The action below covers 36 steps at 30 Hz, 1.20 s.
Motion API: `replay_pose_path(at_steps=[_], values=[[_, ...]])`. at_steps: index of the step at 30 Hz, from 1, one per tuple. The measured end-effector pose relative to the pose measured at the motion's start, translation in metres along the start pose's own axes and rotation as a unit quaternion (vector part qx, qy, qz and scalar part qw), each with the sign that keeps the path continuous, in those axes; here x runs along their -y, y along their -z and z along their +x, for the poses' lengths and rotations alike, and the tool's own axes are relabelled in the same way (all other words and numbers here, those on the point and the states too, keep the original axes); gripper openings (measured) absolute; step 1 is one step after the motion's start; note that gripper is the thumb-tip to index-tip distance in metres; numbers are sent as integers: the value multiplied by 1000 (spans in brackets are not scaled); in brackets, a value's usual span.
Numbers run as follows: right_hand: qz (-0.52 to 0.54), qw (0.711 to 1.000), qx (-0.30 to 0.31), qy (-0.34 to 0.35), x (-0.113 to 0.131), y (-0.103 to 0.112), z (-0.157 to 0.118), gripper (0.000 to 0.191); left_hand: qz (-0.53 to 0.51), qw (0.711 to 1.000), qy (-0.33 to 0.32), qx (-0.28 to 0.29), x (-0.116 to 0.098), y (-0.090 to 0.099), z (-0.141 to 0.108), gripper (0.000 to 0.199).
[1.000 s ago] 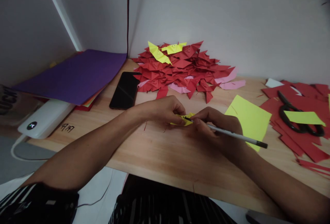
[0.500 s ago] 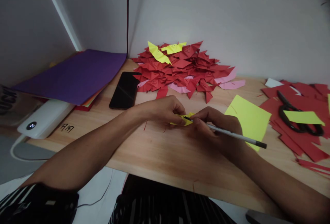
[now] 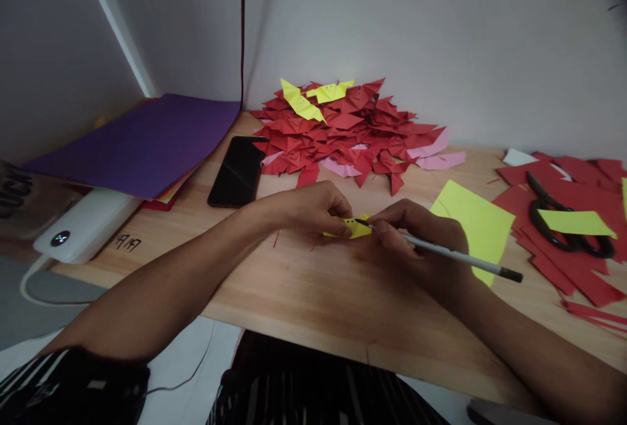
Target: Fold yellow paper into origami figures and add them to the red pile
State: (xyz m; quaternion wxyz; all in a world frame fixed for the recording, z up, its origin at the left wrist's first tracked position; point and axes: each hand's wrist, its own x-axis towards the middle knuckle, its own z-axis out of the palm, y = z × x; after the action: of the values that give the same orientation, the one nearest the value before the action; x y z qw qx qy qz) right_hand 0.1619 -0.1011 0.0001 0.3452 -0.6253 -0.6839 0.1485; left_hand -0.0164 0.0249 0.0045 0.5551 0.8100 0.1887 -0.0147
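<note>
My left hand [image 3: 321,208] pinches the left end of a small folded yellow paper [image 3: 360,228] against the wooden table. Small dark marks show on the paper's face. In my right hand [image 3: 416,229] is a slim grey pen [image 3: 453,254], gripped near its tip, with its dark end pointing right. Its tip is over the paper's upper edge; whether it touches I cannot tell. Beyond both hands lies a heap of folded red paper pieces [image 3: 337,134], with some pink ones and two yellow folded pieces [image 3: 302,104] on top.
A square yellow sheet [image 3: 473,226] lies beside my right hand. Scissors [image 3: 553,222] rest on red paper scraps [image 3: 582,275] at the right. Left of the heap are a black phone [image 3: 236,170], purple sheets [image 3: 147,141] and a white power bank [image 3: 85,229] with a cable.
My right hand and the pen have shifted slightly right, uncovering more of the yellow folded paper and its dark marks. My left hand stays in place.
</note>
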Motion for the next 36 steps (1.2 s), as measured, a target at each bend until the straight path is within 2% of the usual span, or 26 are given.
replay_pose_path(at_steps=[16, 28, 36], values=[[11, 1000, 11, -16, 3, -1, 0, 11, -5, 1000, 27, -4, -7, 0, -1, 21], [21, 999, 16, -32, 5, 0, 0, 11, -9, 1000, 18, -4, -5, 0, -1, 21], [11, 1000, 17, -16, 2, -1, 2, 12, 0, 1000, 16, -14, -7, 0, -2, 24]])
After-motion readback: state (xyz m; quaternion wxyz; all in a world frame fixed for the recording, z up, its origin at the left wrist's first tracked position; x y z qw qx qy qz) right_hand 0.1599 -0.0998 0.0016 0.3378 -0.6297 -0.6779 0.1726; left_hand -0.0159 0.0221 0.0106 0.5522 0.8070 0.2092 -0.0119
